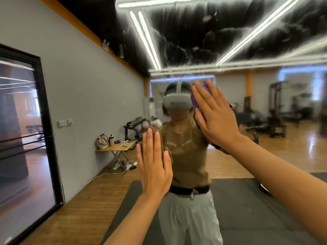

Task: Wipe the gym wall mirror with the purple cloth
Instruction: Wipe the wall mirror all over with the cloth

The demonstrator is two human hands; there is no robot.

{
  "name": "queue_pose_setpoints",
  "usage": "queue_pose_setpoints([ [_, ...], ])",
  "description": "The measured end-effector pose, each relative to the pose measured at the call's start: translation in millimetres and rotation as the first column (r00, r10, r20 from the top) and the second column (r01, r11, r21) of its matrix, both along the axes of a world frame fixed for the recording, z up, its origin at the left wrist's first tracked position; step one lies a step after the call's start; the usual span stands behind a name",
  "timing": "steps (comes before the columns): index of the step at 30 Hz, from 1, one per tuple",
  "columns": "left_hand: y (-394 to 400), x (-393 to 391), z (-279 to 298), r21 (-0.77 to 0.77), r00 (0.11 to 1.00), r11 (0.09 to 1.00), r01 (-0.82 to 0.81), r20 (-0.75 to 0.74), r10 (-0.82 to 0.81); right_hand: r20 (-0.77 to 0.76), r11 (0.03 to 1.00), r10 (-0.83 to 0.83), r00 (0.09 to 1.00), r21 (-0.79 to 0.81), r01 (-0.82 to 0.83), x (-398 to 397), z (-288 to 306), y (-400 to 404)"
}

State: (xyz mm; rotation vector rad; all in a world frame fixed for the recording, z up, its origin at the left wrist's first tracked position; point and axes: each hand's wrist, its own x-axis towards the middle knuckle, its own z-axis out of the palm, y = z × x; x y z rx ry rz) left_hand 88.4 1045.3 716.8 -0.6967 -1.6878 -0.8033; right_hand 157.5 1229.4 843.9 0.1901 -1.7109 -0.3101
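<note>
Against the mirror (pixel 230 50), the flat right hand (pixel 215 114) presses the purple cloth (pixel 197 101), bunched upright; left hand (pixel 154 165) flat.

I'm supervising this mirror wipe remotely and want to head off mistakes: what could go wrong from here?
1. The left hand lies flat against the mirror, bare, so it may leave fresh prints.
2. The right hand presses the purple cloth with straight fingers; the cloth is bunched and mostly covered, so it could slip or wipe only a narrow strip.
3. The streaky haze higher up looks hard to reach and may get missed.
</note>
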Motion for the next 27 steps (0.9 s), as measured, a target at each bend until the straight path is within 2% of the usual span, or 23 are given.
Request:
queue_pose_setpoints([
  [4,10.8,-3.5,1.0,0.006,0.998,0.998,-0.066,0.013,0.066,0.064,0.999,0.004,0.998,0.046,-0.007,3.1,-59.2,0.9],
  [9,15.7,-3.7,-0.8,0.014,0.995,0.995,-0.103,-0.001,0.103,0.235,0.957,-0.086,0.968,0.289,0.015,16.8,-159.5,23.7],
  [12,17.2,-1.7,-0.1,0.006,0.990,0.990,-0.141,0.012,0.141,0.268,0.915,-0.152,0.951,0.401,0.033,23.4,-179.1,37.5],
  [15,19.3,5.1,-0.6,-0.029,0.981,0.981,-0.193,-0.011,0.193,0.265,0.879,-0.156,0.952,0.476,0.012,25.5,-162.1,49.5],
  [19,28.8,13.7,-4.2,-0.091,0.979,0.977,-0.195,-0.072,0.189,0.137,0.963,-0.064,0.989,0.268,0.025,27.5,-93.2,64.1],
  [23,45.6,23.5,1.4,-0.075,0.983,0.981,-0.177,-0.052,0.174,0.025,0.986,-0.075,0.997,0.149,0.071,34.8,-17.2,83.4],
  [27,63.1,34.2,8.9,-0.102,0.985,0.980,-0.168,-0.063,0.162,-0.033,0.999,-0.032,0.999,0.029,0.033,42.3,11.5,98.9],
])
